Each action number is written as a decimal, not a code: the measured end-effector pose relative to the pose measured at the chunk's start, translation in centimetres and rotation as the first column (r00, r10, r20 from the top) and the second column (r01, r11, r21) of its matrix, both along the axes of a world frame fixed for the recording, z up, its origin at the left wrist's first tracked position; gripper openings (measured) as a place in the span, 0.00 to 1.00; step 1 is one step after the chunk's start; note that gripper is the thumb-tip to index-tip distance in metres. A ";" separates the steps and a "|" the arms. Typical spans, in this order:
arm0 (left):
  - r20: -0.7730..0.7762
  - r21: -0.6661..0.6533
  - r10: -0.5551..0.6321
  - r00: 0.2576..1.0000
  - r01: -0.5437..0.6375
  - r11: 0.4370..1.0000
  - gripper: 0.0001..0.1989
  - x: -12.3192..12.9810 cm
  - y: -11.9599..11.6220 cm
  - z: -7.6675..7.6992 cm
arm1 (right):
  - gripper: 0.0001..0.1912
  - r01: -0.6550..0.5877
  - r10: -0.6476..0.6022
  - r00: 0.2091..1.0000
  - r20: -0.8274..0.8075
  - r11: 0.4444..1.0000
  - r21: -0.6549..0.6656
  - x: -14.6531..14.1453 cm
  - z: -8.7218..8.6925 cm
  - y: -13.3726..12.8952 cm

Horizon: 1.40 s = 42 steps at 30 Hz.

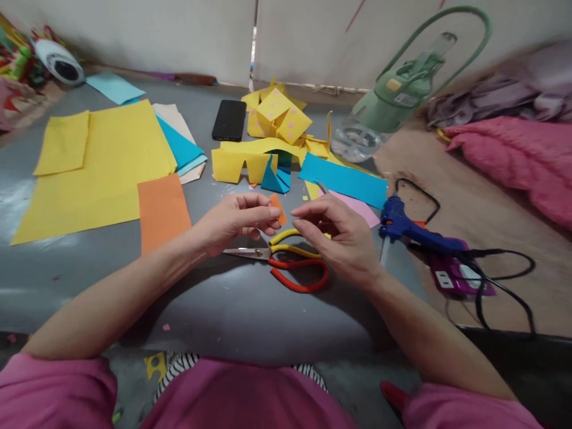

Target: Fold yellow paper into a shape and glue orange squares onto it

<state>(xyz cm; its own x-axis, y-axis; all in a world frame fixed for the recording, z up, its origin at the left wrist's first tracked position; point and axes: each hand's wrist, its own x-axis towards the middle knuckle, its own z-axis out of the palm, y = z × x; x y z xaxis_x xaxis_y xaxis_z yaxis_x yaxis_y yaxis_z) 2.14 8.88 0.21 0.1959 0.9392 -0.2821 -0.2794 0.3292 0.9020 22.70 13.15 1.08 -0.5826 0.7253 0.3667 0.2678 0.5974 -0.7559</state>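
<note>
In the head view, the left hand point(236, 219) pinched a small orange paper piece point(277, 208) in its grip at mid-frame. The right hand point(337, 232) curled nearby; whether its grip held anything could not be told. Red-and-yellow-handled metal scissors point(277, 262) lay below on the grey tabletop point(250, 322).

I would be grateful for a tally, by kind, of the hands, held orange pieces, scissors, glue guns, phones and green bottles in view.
Left hand and right hand: 2
Orange piece, held: 1
Scissors: 1
Glue gun: 1
Phone: 1
Green bottle: 1
Total: 7
</note>
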 end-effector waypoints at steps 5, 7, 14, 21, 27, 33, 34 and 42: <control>0.053 -0.063 -0.081 0.995 0.085 0.994 0.16 0.1 0.0 0.4 | 0.07 -0.063 0.037 0.998 0.059 0.843 0.534 0.6 -0.3 0.5; 0.043 -0.066 -0.104 0.994 0.107 0.992 0.18 0.2 -0.1 0.6 | 0.07 -0.098 0.054 0.995 0.089 0.778 0.621 0.6 -0.3 0.5; 0.013 -0.056 -0.068 0.998 0.069 0.996 0.17 0.3 -0.1 0.5 | 0.05 -0.175 0.144 0.985 0.098 0.806 0.566 0.3 -0.2 0.5; -0.197 0.064 -0.056 0.979 0.070 0.996 0.12 0.8 -0.7 0.9 | 0.05 -0.063 0.056 0.996 0.076 0.994 0.092 0.0 0.5 -0.3; -0.268 0.183 -0.023 0.963 0.074 0.980 0.11 0.9 -1.0 0.2 | 0.05 0.020 -0.018 1.000 0.016 0.994 -0.107 -0.3 0.5 -0.5; -0.390 0.262 0.021 0.921 0.088 0.961 0.10 0.9 -1.2 -0.1 | 0.09 0.042 -0.046 0.999 -0.013 0.969 -0.245 -0.3 0.1 -0.5; -0.399 0.266 0.019 0.917 0.096 0.959 0.10 1.0 -1.2 -0.1 | 0.10 0.041 -0.048 0.999 -0.020 0.963 -0.267 -0.3 0.1 -0.5; -0.396 0.249 0.002 0.918 0.105 0.963 0.12 0.9 -1.3 0.0 | 0.10 0.027 -0.045 0.998 -0.049 0.947 -0.321 -0.3 0.0 -0.5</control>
